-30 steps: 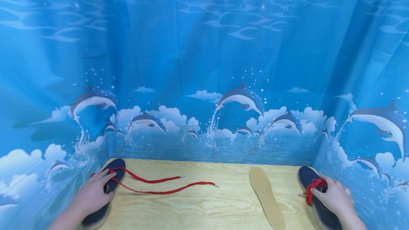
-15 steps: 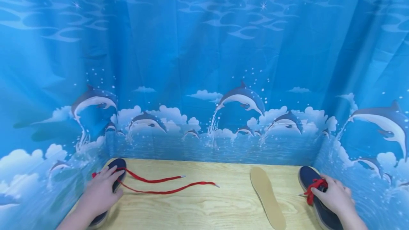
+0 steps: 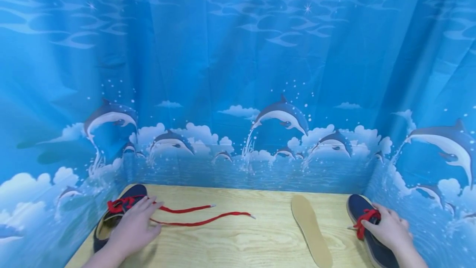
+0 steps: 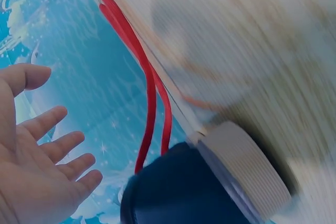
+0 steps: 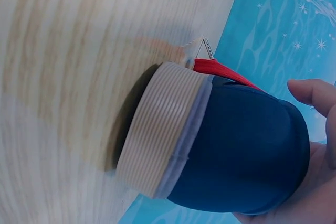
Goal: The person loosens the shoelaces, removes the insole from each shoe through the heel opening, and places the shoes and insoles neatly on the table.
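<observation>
In the head view a navy shoe (image 3: 136, 190) with a pale sole lies at the left, red shoelaces (image 3: 197, 223) trailing from it to the right across the board. My left hand (image 3: 135, 224) hovers over the shoe's right side, covering part of it. Its fingers (image 4: 63, 145) are spread with nothing between them in the left wrist view, apart from the shoe's heel (image 4: 178, 187). At the right lies a second navy shoe (image 3: 358, 204) with its red laces bunched in a bow (image 3: 366, 220). My right hand (image 3: 388, 226) grips it around the lace area and opening.
A tan insole (image 3: 312, 230) lies slantwise on the pale wooden board (image 3: 223, 247), left of the right shoe. Blue curtain (image 3: 230, 73) with printed dolphins surrounds the board at the back and both sides.
My left hand has moved to the right off the left shoe, uncovering its opening and red lacing. The right hand and its shoe have stayed put.
</observation>
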Demonstrator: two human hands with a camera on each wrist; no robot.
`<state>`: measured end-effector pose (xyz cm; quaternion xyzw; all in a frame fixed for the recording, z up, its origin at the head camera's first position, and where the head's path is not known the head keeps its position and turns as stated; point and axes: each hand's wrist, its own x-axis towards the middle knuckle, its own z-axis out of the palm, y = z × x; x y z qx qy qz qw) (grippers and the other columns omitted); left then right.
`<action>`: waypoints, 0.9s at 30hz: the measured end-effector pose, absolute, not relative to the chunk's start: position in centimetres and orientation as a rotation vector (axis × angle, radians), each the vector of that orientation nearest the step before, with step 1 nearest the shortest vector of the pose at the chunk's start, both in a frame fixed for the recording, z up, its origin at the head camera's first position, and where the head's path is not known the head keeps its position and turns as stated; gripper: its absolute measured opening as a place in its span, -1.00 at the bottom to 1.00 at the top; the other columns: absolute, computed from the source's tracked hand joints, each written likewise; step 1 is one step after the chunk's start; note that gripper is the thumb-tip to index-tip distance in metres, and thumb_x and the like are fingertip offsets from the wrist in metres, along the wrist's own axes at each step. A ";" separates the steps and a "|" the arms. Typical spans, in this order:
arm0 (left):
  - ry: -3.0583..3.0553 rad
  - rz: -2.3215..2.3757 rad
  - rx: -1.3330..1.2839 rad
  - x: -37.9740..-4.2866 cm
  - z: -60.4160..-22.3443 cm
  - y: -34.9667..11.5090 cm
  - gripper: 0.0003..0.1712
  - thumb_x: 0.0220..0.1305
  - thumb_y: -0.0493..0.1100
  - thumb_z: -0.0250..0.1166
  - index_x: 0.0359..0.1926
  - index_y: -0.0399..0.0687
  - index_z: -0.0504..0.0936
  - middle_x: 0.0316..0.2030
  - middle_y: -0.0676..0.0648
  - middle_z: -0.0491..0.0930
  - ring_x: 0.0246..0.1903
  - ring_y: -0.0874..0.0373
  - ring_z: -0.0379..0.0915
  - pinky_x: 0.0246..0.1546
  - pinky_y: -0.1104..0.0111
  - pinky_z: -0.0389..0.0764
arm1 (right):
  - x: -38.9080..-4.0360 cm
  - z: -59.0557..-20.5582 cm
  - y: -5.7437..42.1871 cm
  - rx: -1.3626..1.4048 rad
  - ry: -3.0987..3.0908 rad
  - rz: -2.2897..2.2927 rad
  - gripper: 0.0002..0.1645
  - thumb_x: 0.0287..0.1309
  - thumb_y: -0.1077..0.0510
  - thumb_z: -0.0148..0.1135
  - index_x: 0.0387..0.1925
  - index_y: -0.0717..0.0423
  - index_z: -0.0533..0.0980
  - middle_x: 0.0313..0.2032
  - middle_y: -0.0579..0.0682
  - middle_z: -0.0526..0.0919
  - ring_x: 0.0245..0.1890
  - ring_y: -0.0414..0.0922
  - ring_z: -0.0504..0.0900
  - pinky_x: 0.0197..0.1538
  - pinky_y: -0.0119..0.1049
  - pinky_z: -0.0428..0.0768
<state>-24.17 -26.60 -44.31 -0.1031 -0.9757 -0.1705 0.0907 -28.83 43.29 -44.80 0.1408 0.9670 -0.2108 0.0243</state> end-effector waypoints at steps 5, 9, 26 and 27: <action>-2.893 -0.587 -0.368 -23.9 -44.4 -25.7 -0.36 0.17 -0.05 0.43 0.27 -0.11 0.57 0.34 -0.33 0.38 0.34 -0.42 0.19 0.14 -0.41 0.31 | -29.1 -45.2 43.5 0.445 2.972 -0.670 0.32 0.04 -0.46 0.34 0.44 0.36 0.03 0.20 0.69 -0.03 0.13 0.70 -0.08 -0.01 0.72 0.02; -2.895 -0.622 -0.397 -23.8 -44.5 -24.8 -0.36 0.18 -0.05 0.44 0.27 -0.10 0.57 0.35 -0.29 0.38 0.35 -0.39 0.20 0.16 -0.41 0.28 | -29.3 -45.6 43.7 0.445 2.961 -0.651 0.32 0.02 -0.47 0.34 0.44 0.35 0.04 0.18 0.70 -0.01 0.11 0.68 -0.03 -0.02 0.66 0.13; -2.932 -0.743 -0.458 -24.0 -45.3 -22.1 -0.34 0.19 -0.06 0.43 0.31 -0.04 0.54 0.37 -0.23 0.36 0.37 -0.30 0.20 0.19 -0.33 0.34 | -29.9 -46.0 43.5 0.359 2.936 -0.640 0.40 -0.03 -0.36 0.46 0.42 0.45 -0.06 0.14 0.79 0.00 0.07 0.73 0.03 0.02 0.49 0.25; -2.928 -0.758 -0.473 -24.0 -45.4 -22.0 -0.34 0.19 -0.06 0.43 0.32 -0.04 0.53 0.37 -0.23 0.36 0.37 -0.31 0.20 0.20 -0.34 0.34 | -29.9 -46.0 43.5 0.356 2.932 -0.641 0.40 -0.04 -0.35 0.47 0.42 0.46 -0.06 0.14 0.80 0.00 0.07 0.74 0.03 0.02 0.50 0.25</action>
